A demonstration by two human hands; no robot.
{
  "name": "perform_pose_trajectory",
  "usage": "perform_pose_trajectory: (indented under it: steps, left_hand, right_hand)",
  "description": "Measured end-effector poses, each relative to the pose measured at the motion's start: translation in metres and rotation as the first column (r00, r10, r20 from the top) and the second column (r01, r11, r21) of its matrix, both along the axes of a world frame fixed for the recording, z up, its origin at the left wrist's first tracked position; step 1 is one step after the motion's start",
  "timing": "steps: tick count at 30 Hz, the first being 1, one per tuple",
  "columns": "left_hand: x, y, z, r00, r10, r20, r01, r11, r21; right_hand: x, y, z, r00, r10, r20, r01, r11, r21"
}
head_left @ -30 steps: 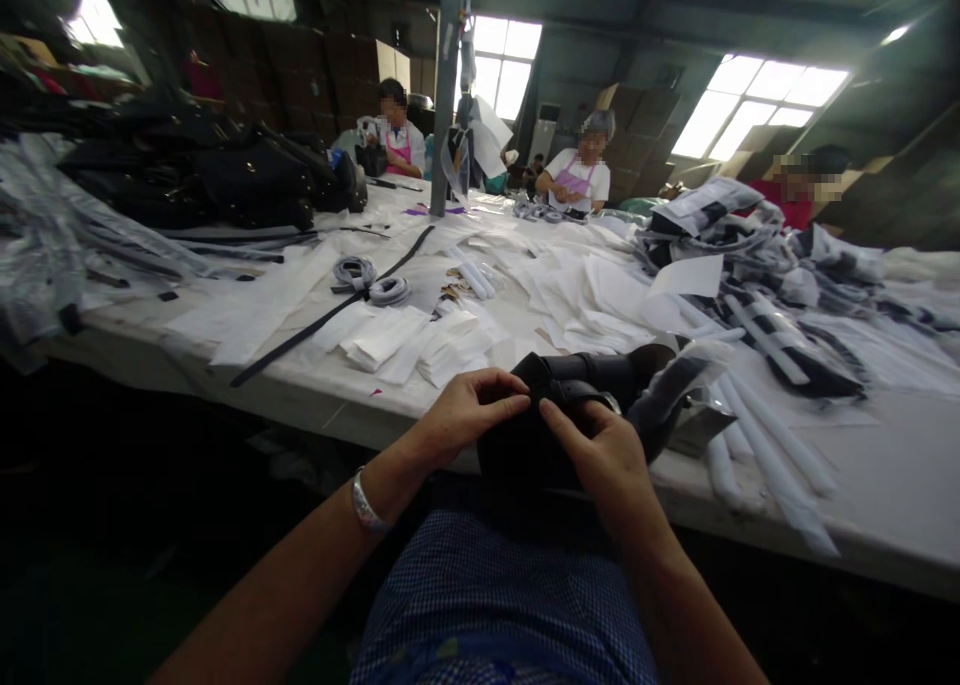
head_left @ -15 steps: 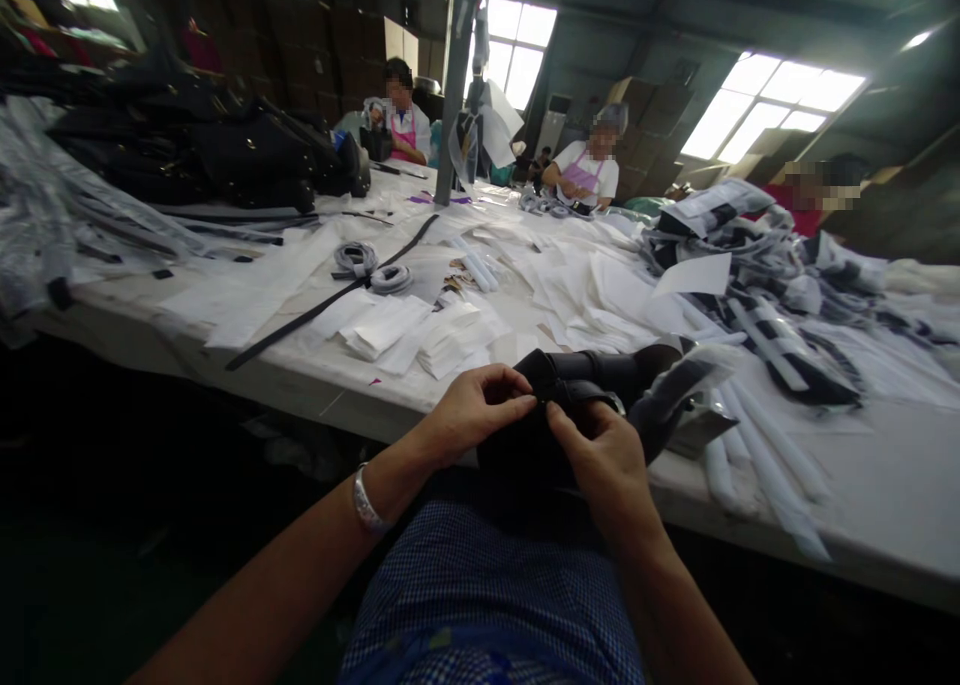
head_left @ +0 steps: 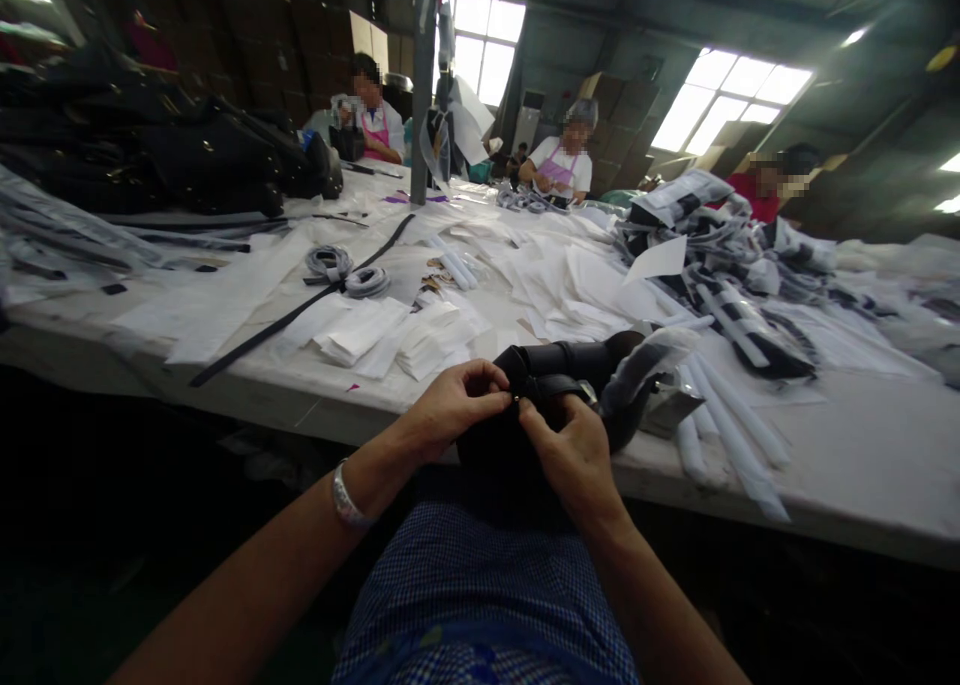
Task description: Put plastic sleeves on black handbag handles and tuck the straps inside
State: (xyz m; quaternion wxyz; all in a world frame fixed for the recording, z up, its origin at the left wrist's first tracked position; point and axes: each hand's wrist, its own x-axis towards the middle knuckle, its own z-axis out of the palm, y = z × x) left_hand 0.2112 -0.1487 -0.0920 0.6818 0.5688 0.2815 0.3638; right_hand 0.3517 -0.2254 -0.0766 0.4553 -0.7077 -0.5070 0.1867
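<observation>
A black leather-like bag point(head_left: 487, 447) rests at the table's front edge, close to my body. My left hand point(head_left: 459, 405), with a silver bracelet on its wrist, pinches the bag near its upper edge, thumb against fingertips. Just to the right, my right hand point(head_left: 574, 450) is closed on the bag too, its thumb close to the left fingertips. A tiny bright spot, perhaps a metal stud, shows between the two thumbs. Clear plastic wrap point(head_left: 649, 365) covers a part at the bag's right end. The bag's lower front lies in dark shadow.
White paper sheets point(head_left: 360, 327) and coiled straps point(head_left: 328, 263) lie on the table point(head_left: 862, 465). Black bags point(head_left: 202, 150) are heaped at left, wrapped pieces point(head_left: 690, 205) at right beyond white tubes point(head_left: 739, 435). A post point(head_left: 422, 95) rises mid-table. Several people sit across.
The whole view has shifted, so table, bag and hands appear further left. Both hands stay on the bag, their grip nearly the same; the bright spot now shows between the thumbs.
</observation>
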Motion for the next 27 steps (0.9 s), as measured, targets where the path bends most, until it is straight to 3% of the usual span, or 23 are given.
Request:
perform_pose_trajectory:
  steps: [2,8,14,17,19,23,25,27]
  left_hand:
    - [-0.001,0.002,-0.002,1.000,0.012,-0.012,-0.012,0.999,0.044]
    - [-0.016,-0.007,-0.008,0.949,0.252,-0.189,-0.179,0.925,0.336]
    - [-0.021,-0.019,-0.043,0.881,0.411,-0.234,-0.234,0.809,0.538]
    - [-0.006,-0.014,-0.063,0.910,0.370,-0.187,-0.234,0.831,0.505]
    - [0.009,-0.009,-0.072,0.913,0.390,-0.119,-0.301,0.841,0.449]
    - [0.041,-0.005,-0.077,0.777,0.618,-0.121,-0.541,0.754,0.373]
    - [0.054,-0.005,-0.081,0.733,0.662,-0.154,-0.588,0.731,0.346]
    - [0.062,-0.005,-0.085,0.719,0.675,-0.164,-0.601,0.723,0.342]
  right_hand:
    - [0.004,0.002,0.004,1.000,0.031,0.004,-0.031,1.000,-0.001]
    - [0.023,-0.001,0.024,0.961,0.205,0.187,-0.199,0.979,-0.051]
    - [0.026,-0.018,0.019,0.877,0.327,0.351,-0.352,0.936,0.009]
    - [0.026,-0.006,0.021,0.801,0.423,0.424,-0.473,0.881,0.016]
    - [0.026,0.012,0.027,0.742,0.468,0.480,-0.553,0.832,0.043]
    - [0.027,0.050,0.040,0.604,0.490,0.629,-0.666,0.743,0.060]
    - [0.029,0.064,0.045,0.520,0.505,0.688,-0.736,0.675,0.061]
    - [0.035,0.071,0.046,0.494,0.521,0.697,-0.785,0.612,0.099]
